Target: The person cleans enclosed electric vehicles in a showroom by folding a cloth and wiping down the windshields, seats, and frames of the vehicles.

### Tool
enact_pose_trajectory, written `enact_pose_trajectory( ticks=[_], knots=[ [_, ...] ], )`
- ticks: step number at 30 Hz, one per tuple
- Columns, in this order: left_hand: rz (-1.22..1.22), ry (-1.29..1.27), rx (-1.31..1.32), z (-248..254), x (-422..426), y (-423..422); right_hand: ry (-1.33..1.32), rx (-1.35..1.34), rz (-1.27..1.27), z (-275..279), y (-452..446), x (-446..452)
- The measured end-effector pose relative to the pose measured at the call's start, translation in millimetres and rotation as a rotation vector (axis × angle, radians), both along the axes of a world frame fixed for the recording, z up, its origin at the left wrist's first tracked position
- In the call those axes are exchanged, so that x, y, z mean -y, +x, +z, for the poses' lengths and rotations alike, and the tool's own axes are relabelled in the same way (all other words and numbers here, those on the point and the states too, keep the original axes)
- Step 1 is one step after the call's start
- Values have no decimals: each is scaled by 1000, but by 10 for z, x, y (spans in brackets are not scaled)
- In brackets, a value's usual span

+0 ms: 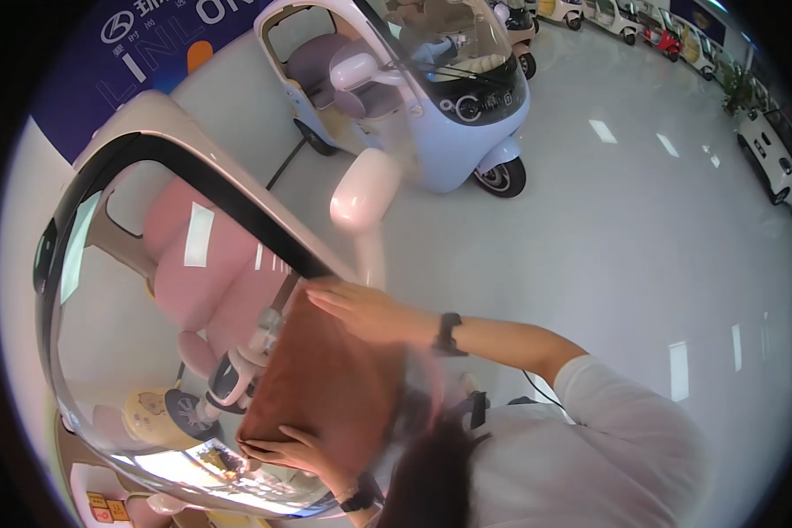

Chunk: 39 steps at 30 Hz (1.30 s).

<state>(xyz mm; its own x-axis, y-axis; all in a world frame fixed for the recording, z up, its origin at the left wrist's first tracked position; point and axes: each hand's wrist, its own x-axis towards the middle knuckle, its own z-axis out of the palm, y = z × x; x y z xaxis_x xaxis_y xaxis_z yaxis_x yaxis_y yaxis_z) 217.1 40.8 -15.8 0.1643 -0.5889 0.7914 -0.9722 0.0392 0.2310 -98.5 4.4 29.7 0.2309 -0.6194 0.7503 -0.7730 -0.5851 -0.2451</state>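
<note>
A reddish-brown cloth [326,378] lies spread against the lower windshield [114,308] of a pink three-wheeled vehicle. On the cloth's upper edge, my right hand [352,308] rests flat with its fingers extended, a black band on its wrist. Lower down, my left hand [295,451] lies on the cloth's bottom corner, its fingers spread and also flat. A dark watch shows on that wrist. Through the glass, a pink seat [211,264] and the handlebar area are visible. The cloth's right side is blurred.
The vehicle's pink mirror [361,194] stands just above my right hand. Beyond it is a light-blue three-wheeler [449,132]. More vehicles line the far wall, with a plant [737,88] and a white car [774,154] at right. Grey glossy floor [607,238] lies between.
</note>
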Motion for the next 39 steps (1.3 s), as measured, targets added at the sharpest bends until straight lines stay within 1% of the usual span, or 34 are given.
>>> enact_pose_trajectory(
  ticks=[1, 3, 5, 7, 10, 11, 14, 17, 20, 23, 25, 26, 27, 30, 31, 33, 36, 38, 39],
  knots=[
    [46, -37, 0, 93, 109, -169, -39, 15, 28, 166, -75, 178],
    [84, -50, -64, 317, 348, -455, -55, -20, 24, 330, -159, 568],
    [118, -63, -100, 512, 523, -688, -77, -36, 11, 444, -312, 765],
    [115, -79, -69, 646, 624, -911, -102, -39, -7, 583, -452, 889],
    [92, -59, -5, 574, 686, -1144, -73, -18, -101, 685, -702, 914],
    [75, -53, 14, 531, 702, -1224, -96, -41, -136, 608, -783, 1006],
    [66, 4, 44, 408, 724, -1522, -40, -24, -146, 410, -1054, 1187],
    [49, 33, 59, 424, 709, -1929, -45, -13, -157, 371, -1275, 1250],
    [44, 37, 45, 470, 793, -2226, -92, 61, -128, 355, -1479, 1338],
    [103, 37, 36, 499, 862, -2495, -73, 157, -101, 361, -1862, 1393],
    [138, 25, 62, 497, 910, -2706, -93, 171, -66, 288, -2124, 1397],
    [151, 11, 67, 481, 965, -2832, -112, 171, -51, 236, -2266, 1403],
    [218, 28, 50, 475, 1019, -2998, -39, 124, -41, 222, -2437, 1394],
    [200, -40, 85, 451, 1252, -3455, 40, 131, 3, 93, -2960, 1384],
    [205, -48, 89, 480, 1279, -3708, 15, 63, -41, 18, -3151, 1346],
    [126, -48, 78, 441, 1433, -3934, -23, -82, -139, -140, -3569, 1217],
    [-10, -21, -37, 419, 1605, -4340, 73, -30, -102, -148, -4122, 837],
    [-133, 9, -108, 347, 1759, -4536, 3, -29, -117, -167, -4480, 639],
    [-104, -52, -54, 392, 1812, -4668, -31, -28, -124, -140, -4641, 537]
  ],
)
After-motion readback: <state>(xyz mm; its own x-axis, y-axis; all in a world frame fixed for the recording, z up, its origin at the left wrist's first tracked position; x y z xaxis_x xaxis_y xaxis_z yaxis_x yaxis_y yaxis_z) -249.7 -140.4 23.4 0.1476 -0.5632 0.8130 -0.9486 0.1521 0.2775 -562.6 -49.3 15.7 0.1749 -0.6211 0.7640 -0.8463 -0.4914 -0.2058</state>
